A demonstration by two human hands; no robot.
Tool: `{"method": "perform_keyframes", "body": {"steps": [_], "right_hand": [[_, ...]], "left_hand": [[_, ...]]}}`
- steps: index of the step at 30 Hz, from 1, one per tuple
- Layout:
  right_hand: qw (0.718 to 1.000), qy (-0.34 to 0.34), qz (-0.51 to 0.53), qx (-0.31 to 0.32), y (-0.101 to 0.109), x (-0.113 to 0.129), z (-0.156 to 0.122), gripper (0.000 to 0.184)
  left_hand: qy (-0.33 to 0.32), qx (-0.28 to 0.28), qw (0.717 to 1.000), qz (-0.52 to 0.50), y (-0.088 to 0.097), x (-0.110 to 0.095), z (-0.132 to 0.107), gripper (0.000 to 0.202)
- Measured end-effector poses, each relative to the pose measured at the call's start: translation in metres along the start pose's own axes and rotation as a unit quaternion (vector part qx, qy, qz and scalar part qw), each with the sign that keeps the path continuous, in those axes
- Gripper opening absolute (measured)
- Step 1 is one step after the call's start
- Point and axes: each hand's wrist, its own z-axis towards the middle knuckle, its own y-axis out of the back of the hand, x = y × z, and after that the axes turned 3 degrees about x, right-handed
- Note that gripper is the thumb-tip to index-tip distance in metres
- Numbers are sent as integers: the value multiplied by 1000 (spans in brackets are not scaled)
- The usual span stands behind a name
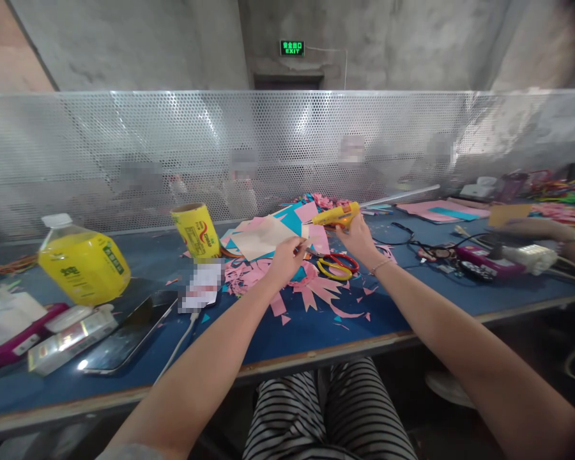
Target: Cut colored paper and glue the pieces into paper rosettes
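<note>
Two bare hands reach over the blue table (280,345): your right hand (357,236) has its fingers clamped around a yellow glue gun (334,216), nozzle pointing left toward layered paper sheets (261,236). Your left hand (288,253) is beside those sheets; whether its fingers grip anything, I cannot tell.

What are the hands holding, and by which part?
Right hand: the yellow glue gun, by its handle. Left hand: can't tell whether it holds anything.
</note>
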Motion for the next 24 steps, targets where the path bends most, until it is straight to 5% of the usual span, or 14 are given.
{"method": "perform_keyframes", "body": {"steps": [24], "right_hand": [[1000,4,18,5,2,-4,0,47]], "left_hand": [[9,-2,1000,10,4,-4,2,16]]}}
